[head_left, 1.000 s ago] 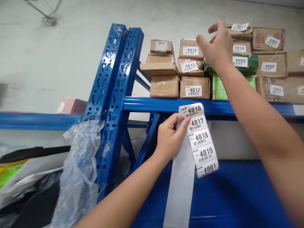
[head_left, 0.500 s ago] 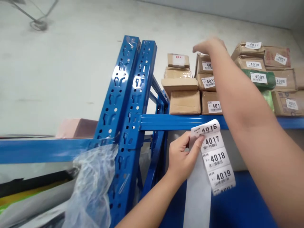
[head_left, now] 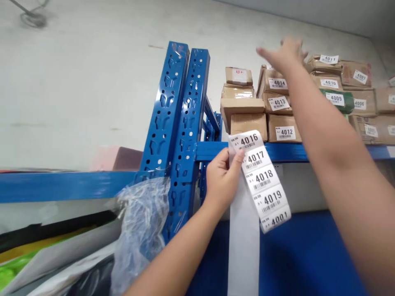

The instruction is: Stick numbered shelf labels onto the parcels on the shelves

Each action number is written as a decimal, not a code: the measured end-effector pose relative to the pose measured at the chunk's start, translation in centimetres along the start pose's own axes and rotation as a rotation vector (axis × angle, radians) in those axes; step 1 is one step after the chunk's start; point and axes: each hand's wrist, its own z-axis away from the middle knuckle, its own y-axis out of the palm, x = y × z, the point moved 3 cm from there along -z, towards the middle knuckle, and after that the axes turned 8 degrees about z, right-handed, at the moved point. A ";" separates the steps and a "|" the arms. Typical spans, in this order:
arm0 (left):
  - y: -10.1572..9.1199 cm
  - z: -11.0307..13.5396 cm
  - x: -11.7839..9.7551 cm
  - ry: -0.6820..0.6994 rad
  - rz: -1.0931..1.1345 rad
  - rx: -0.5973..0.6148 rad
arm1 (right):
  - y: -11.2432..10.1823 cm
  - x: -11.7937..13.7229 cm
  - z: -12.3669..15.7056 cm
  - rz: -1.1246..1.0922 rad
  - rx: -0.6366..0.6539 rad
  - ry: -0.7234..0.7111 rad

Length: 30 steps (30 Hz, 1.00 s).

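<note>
A strip of white number labels [head_left: 264, 179] is pinched between the thumb and fingers of my left hand [head_left: 221, 176], with 4016 at its top and 4017, 4018, 4019 and 4001 below. Its pale backing paper [head_left: 243, 250] hangs straight down. My right hand [head_left: 285, 55] is raised over the stacked boxes, fingers spread, with nothing seen in it. Just beneath is the cardboard box labelled 4014 [head_left: 264, 80], and the edge of a white label shows on top of that stack. Under it sit boxes 4013 [head_left: 268, 102] and 4012 [head_left: 272, 123].
Unlabelled boxes [head_left: 247, 125] stand stacked left of those, beside blue perforated uprights [head_left: 182, 123]. A blue beam [head_left: 212, 151] runs along the shelf front. Plastic film [head_left: 142, 218] hangs on the left post. More labelled boxes [head_left: 354, 74] fill the right side.
My right hand has lifted slightly and spread its fingers. My left hand has moved up and left with the label strip, bringing it across the shelf beam. The view has shifted a little.
</note>
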 end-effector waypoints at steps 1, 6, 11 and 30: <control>-0.1 -0.2 0.0 -0.018 0.023 0.012 | -1.5 0.3 1.7 -0.037 -0.035 0.008; -0.2 -0.5 0.1 -0.052 0.073 0.034 | -4.6 1.0 13.6 -0.539 0.692 -0.349; 1.1 0.0 -0.1 -0.110 0.099 0.062 | -2.8 -1.4 20.5 -0.690 0.718 -0.398; 0.0 0.2 1.6 -0.324 -0.261 0.142 | 1.7 -1.5 18.5 -0.261 0.207 -0.325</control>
